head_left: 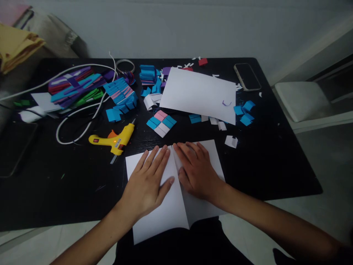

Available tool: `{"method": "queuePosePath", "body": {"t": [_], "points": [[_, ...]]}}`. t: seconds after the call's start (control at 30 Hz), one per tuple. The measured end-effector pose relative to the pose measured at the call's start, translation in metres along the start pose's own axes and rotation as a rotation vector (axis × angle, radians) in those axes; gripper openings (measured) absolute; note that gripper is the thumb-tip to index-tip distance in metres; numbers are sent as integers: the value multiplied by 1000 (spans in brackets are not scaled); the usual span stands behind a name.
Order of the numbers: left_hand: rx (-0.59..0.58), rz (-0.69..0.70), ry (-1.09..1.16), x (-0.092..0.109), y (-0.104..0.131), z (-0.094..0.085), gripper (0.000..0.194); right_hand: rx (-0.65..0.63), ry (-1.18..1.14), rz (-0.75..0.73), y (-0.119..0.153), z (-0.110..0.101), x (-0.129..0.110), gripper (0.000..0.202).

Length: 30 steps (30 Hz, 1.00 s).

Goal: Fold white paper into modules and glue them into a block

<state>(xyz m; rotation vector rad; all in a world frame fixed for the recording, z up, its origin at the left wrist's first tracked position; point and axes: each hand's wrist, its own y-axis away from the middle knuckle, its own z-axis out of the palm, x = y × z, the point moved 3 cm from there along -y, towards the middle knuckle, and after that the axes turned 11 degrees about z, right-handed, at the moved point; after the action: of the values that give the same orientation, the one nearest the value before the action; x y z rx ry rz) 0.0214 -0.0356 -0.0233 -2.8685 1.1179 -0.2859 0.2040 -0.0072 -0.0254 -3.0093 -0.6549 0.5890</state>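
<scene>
A white sheet of paper [157,221] with a crease down its middle lies unfolded at the table's front edge, its near end hanging over. My left hand [149,180] rests flat on the left half, fingers stretched out and thumb apart. On the right half lies my right hand [197,171], palm down, its fingers extended toward the far edge beside the crease. Just beyond the sheet sits a small woven square of pink, blue and white paper [161,123]. A yellow glue gun [116,140] lies left of the sheet, a small orange light glowing on it.
Another white sheet [198,92] covers paper scraps at the back. Bundled coloured paper strips [77,86] and a white cable [59,127] occupy the left. Folded blue pieces [245,112] lie to the right, near a phone [247,76]. The black table [275,165] ends at the right.
</scene>
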Motion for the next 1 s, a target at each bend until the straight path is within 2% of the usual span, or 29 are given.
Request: {"method": "queuePosePath", "body": {"t": [0.4, 0.57, 0.67, 0.77, 0.87, 1.0], "points": [[-9, -36, -7, 0, 7, -2, 78, -5, 5, 2, -1, -2, 1, 64], [5, -14, -6, -7, -4, -4, 77, 21, 14, -25, -5, -9, 6, 60], [32, 4, -15, -11, -14, -6, 74, -34, 43, -21, -2, -13, 9, 55], [66, 10, -35, -9, -16, -8, 64, -82, 69, 16, 4, -12, 14, 55], [66, -18, -30, -3, -8, -8, 58, -84, 77, 45, 7, -9, 17, 55], [56, -87, -30, 4, 10, -6, 69, -76, 78, 63, 6, -6, 17, 56]]}}
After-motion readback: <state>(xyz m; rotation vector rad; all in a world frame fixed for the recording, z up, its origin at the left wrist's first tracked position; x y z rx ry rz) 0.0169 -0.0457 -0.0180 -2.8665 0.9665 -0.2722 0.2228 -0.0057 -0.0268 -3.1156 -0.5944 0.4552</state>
